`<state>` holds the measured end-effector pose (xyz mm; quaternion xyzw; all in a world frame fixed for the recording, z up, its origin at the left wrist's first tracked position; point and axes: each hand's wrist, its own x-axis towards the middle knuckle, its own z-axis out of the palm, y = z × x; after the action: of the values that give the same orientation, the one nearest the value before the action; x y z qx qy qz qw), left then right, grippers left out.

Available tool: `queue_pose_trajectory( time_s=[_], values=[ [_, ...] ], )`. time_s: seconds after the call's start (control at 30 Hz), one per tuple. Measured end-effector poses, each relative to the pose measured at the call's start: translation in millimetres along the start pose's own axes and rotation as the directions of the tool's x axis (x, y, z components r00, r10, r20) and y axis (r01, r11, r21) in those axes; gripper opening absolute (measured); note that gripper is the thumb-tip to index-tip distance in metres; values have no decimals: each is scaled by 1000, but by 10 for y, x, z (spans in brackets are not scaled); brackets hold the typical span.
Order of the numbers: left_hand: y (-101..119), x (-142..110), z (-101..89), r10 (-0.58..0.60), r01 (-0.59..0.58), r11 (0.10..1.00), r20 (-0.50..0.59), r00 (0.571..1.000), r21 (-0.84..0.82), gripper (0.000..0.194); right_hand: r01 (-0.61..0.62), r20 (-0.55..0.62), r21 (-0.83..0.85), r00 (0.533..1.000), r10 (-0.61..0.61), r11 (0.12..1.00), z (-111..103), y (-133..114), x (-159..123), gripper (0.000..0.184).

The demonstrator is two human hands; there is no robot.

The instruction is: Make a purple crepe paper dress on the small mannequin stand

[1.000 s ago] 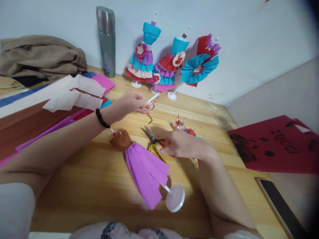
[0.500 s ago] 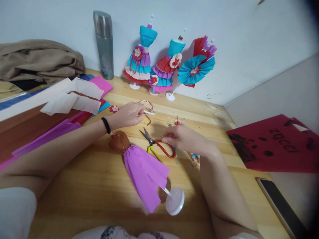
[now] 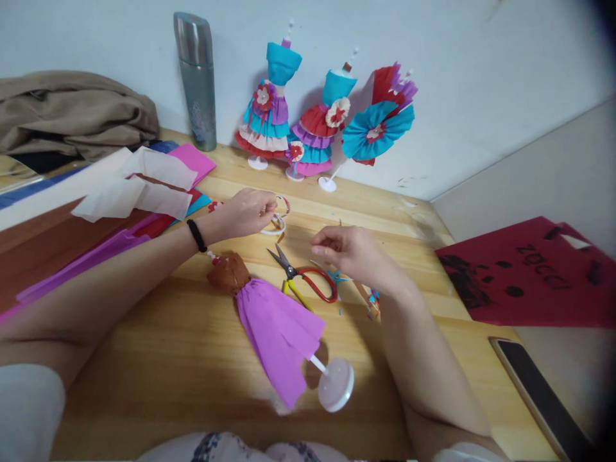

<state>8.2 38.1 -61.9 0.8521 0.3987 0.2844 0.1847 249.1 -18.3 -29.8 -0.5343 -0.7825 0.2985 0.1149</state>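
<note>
Now off the red-handled scissors point(image 3: 303, 277), left lying on the wooden table point(image 3: 192, 359) beside the purple paper dress point(image 3: 276, 327): right hand point(image 3: 349, 251) lifted, fingers loosely curled and empty, left hand point(image 3: 245, 213) pinching a ribbon loop point(image 3: 279, 218).

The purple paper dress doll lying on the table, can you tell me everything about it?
The purple paper dress doll lies flat on the wooden table, tilted so its top points up-left. It has a brown crinkled paper bodice, a long pleated purple skirt, and a thin white rod ending in a round white base at the lower right. A small red and white bit sticks out at the neck. Neither hand touches it; the scissors lie just beside the skirt's upper edge.
</note>
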Motion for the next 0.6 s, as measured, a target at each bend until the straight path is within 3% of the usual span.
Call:
queue_pose_trajectory(
  time_s=[0.1, 0.23, 0.4, 0.53, 0.6],
  values=[
    [-8, 12, 13, -7, 8, 1000, 24, 1000, -22, 16, 0, -76, 115, 997, 9, 993, 65, 52, 55, 20],
    [3, 28, 18, -47, 49, 999, 94, 994, -18, 17, 28, -149, 136, 989, -8, 990, 133, 119, 119, 15],
    [192, -5, -55, -35, 64, 986, 184, 982, -153, 15, 91, -290, 261, 957, -12, 961, 168, 143, 162, 14],
    [348, -28, -106, -80, 170, 950, 322, 943, -262, 17, 141, -312, 396, 950, -12, 907, 181, 117, 168, 19],
    [382, -28, -115, -94, 193, 943, 339, 936, -271, 18, 156, -309, 433, 951, -16, 888, 187, 101, 164, 21]
  ],
)
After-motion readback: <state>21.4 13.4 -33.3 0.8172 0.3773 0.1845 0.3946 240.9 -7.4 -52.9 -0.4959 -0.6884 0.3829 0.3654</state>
